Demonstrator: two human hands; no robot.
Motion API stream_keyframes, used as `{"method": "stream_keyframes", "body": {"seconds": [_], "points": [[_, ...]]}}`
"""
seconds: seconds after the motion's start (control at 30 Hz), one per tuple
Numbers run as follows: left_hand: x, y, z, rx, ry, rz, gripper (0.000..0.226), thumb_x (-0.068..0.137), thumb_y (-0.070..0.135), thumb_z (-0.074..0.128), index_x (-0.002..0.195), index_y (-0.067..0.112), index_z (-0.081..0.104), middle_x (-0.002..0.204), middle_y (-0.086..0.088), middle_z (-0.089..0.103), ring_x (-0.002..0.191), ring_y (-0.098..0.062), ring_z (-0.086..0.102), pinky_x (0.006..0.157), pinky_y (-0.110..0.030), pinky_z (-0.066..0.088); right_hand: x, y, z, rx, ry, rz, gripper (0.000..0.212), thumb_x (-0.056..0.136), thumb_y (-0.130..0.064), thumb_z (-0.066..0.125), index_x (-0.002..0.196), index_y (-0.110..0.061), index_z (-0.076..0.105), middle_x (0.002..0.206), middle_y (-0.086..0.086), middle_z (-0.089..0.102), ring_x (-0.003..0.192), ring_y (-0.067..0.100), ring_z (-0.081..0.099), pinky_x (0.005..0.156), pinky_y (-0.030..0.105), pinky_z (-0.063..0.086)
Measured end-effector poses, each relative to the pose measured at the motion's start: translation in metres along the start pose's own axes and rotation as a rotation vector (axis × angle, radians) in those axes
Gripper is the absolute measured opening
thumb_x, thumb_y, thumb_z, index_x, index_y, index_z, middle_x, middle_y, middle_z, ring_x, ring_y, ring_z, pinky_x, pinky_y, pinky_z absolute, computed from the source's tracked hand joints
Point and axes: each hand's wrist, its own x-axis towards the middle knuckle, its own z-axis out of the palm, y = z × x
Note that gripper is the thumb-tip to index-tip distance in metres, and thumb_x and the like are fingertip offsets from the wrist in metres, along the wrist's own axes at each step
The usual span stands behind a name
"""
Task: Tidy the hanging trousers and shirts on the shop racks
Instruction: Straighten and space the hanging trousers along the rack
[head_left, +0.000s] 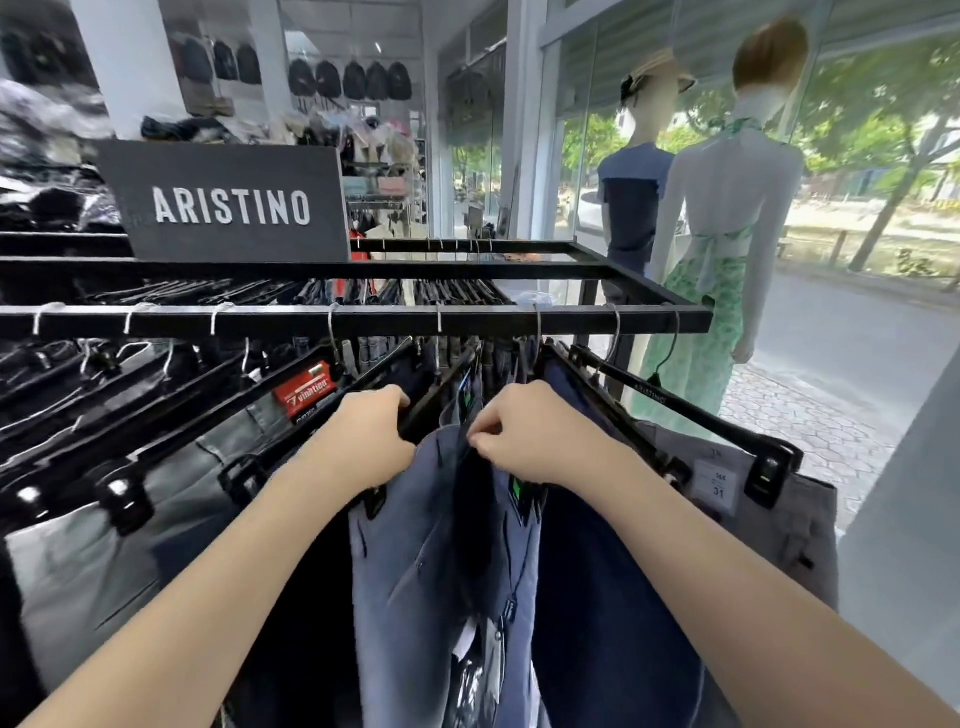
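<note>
Blue trousers (415, 545) near the rail's (363, 321) right end: hanger (436, 400) gripped by left hand (363, 436), waistband pinched by right hand (524, 431); hard tugging risks cloth slipped from clips.

One head-worn wide-angle view looks forward and down, close over the rack rail (363, 319) at 12 o'clock; shop window with mannequins (722, 218) toward 2 o'clock.

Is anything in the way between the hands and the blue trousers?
No. Both hands are already on them: the left hand grips the hanger, and the right hand pinches the waistband of the blue trousers.
</note>
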Motion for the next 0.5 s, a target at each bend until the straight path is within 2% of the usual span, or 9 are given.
{"method": "stream_keyframes", "body": {"seconds": [0.1,0.23,0.27,0.37,0.43,0.47,0.5], "points": [[-0.003,-0.020,-0.014,-0.067,-0.111,-0.027,0.029,0.088,0.027,0.065,0.116,0.018,0.064,0.105,-0.003,0.067,0.078,-0.015,0.059,0.071,-0.024,0.047,0.004,0.010,0.002,-0.069,-0.004,0.091,0.028,0.082,-0.021,0.051,0.087,-0.015,0.077,0.089,0.007,0.074,0.080,0.023,0.067,0.073,0.040,0.059],[-0.001,-0.029,-0.029,-0.098,-0.136,-0.023,0.026,0.090,0.029,0.064,0.114,0.021,0.067,0.102,-0.009,0.071,0.055,-0.017,0.058,0.066,-0.031,0.054,0.000,0.017,-0.005,-0.149,0.009,0.151,0.027,0.081,-0.025,0.052,0.091,-0.021,0.077,0.083,0.005,0.069,0.071,0.024,0.064,0.070,0.039,0.059],[-0.001,-0.029,-0.031,-0.093,-0.154,-0.025,0.026,0.090,0.030,0.064,0.114,0.022,0.068,0.100,-0.009,0.072,0.055,-0.020,0.060,0.066,-0.031,0.055,0.000,0.018,-0.006,-0.153,0.005,0.157,0.026,0.082,-0.025,0.052,0.091,-0.022,0.076,0.080,0.004,0.068,0.072,0.024,0.064,0.071,0.038,0.059],[-0.001,-0.026,-0.027,-0.114,-0.182,-0.040,0.020,0.090,0.032,0.063,0.106,0.022,0.070,0.095,-0.006,0.073,0.077,-0.028,0.070,0.074,-0.035,0.058,0.002,0.017,-0.006,-0.128,0.005,0.166,0.024,0.087,-0.028,0.051,0.093,-0.024,0.075,0.082,0.003,0.067,0.076,0.024,0.064,0.073,0.039,0.058],[-0.002,-0.019,-0.018,-0.329,-0.203,-0.067,0.022,0.094,0.031,0.057,0.097,0.015,0.071,0.096,-0.005,0.074,0.083,-0.025,0.070,0.083,-0.037,0.057,0.006,0.011,-0.005,-0.085,0.032,0.151,0.027,0.092,-0.029,0.048,0.093,-0.020,0.073,0.084,0.005,0.069,0.078,0.025,0.065,0.074,0.038,0.058],[-0.004,-0.014,-0.014,-0.511,-0.238,-0.108,0.026,0.097,0.030,0.052,0.096,0.010,0.069,0.099,-0.005,0.073,0.081,-0.022,0.069,0.083,-0.034,0.055,0.007,0.006,-0.004,-0.057,0.049,0.134,0.031,0.094,-0.030,0.046,0.089,-0.014,0.072,0.080,0.007,0.069,0.078,0.027,0.065,0.072,0.036,0.056],[-0.008,-0.008,-0.011,-0.711,-0.299,-0.158,0.029,0.099,0.029,0.049,0.097,0.006,0.066,0.101,-0.006,0.071,0.076,-0.019,0.065,0.076,-0.028,0.053,0.009,0.000,-0.003,-0.018,0.057,0.116,0.037,0.097,-0.031,0.044,0.082,-0.007,0.068,0.077,0.010,0.068,0.078,0.029,0.064,0.071,0.035,0.053]]}}
